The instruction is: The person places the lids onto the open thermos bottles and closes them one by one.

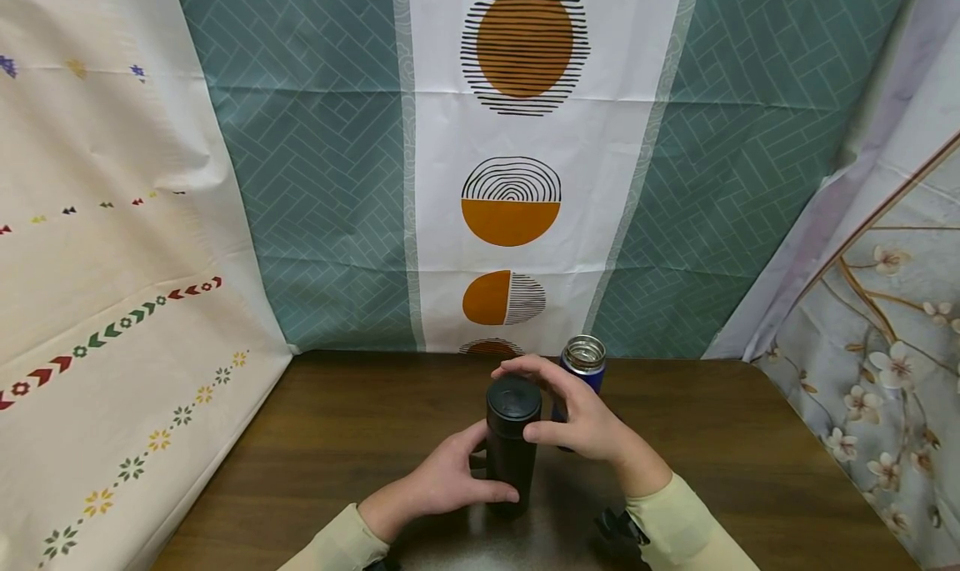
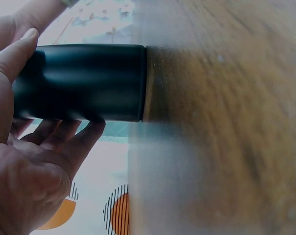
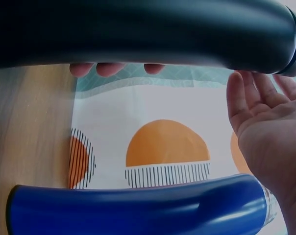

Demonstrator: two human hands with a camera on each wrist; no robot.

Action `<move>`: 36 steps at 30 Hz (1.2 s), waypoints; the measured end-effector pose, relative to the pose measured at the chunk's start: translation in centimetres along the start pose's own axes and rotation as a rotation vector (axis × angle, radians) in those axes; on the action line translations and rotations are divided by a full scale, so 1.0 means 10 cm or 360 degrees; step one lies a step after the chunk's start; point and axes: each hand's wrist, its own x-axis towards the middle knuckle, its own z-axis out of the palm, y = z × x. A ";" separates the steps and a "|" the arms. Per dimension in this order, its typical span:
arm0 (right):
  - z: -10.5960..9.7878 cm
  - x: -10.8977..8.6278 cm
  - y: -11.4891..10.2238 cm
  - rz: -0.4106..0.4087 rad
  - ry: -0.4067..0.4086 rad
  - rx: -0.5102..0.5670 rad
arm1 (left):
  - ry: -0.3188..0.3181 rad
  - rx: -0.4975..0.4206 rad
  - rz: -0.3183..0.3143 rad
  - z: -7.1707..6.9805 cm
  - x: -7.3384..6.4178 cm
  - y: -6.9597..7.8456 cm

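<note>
Fingers of the left hand (image 1: 456, 475) were wrapped round the lower body of a black flask (image 1: 512, 464), thumb to the front, while the right hand (image 1: 576, 417) curved its fingers and thumb about the lid (image 1: 514, 398); how firmly it grasped could not be told. The flask stood upright on the brown tabletop (image 1: 322, 446), near the side closest to the person. Just beyond the right hand, toward the back edge, stood a blue bottle (image 1: 592, 378), upright, its steel mouth (image 1: 583, 351) open. In the head view that hand covered much of the bottle, though the right wrist view showed a clear gap between bottle and flask. Behind hung a green and white cloth (image 1: 330, 171) with orange circles, a cream patterned cloth (image 1: 112, 246) on the left and a floral cloth (image 1: 892, 396) on the right. Pale sleeves (image 1: 684, 528) reached in over the tabletop's near side.
</note>
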 end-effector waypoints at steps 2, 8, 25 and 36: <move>0.00 0.01 -0.01 -0.0021 -0.0040 0.0048 | -0.0001 0.0000 -0.0007 0.00 0.00 0.00; 0.01 0.00 -0.03 0.0007 -0.0083 0.0110 | 0.0003 0.0003 -0.0030 0.00 0.00 0.01; 0.00 -0.02 -0.05 0.0135 0.0075 -0.0104 | -0.0007 -0.0009 -0.0038 0.00 0.00 0.00; 0.00 -0.02 -0.07 0.0202 0.0152 -0.0143 | -0.0006 -0.0004 -0.0038 0.00 0.00 0.01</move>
